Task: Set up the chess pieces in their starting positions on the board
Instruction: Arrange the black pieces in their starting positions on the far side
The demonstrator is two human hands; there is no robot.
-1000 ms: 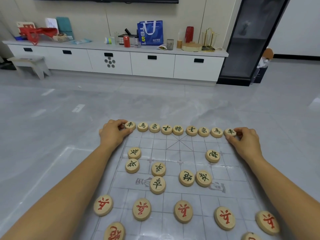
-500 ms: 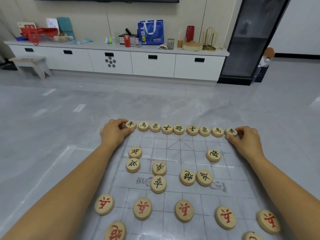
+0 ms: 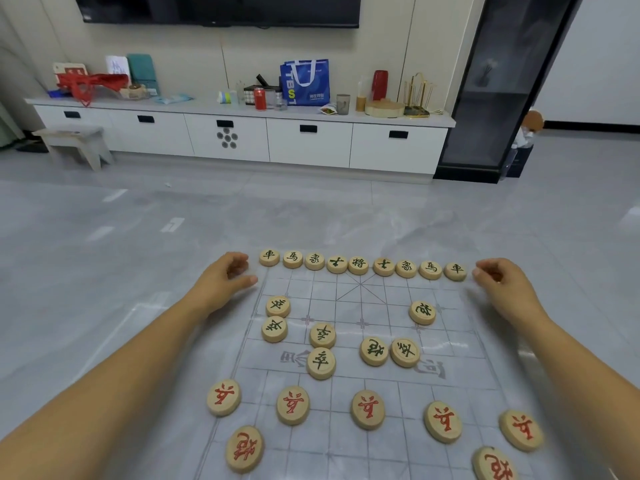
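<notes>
Head view: grey floor (image 3: 311, 216), white counter (image 3: 207, 107) behind. Translucent board (image 3: 346, 308) carries nine green-lettered round wooden pieces (image 3: 358, 266) along far edge, seven scattered, seven red-lettered pieces (image 3: 367, 408) nearer. Left hand (image 3: 225, 282), right hand (image 3: 500, 284) loosely curled, empty, flanking row.

A row of nine pieces (image 3: 358, 266) lies along the board's (image 3: 360, 306) far edge at mid-frame. The left hand (image 3: 225, 282) is just off its left end and the right hand (image 3: 502, 282) just off its right. Below it sit seven loose pieces (image 3: 322, 336), then a row of five pieces (image 3: 367, 409), then two more pieces (image 3: 244, 449) at the frame's bottom.
</notes>
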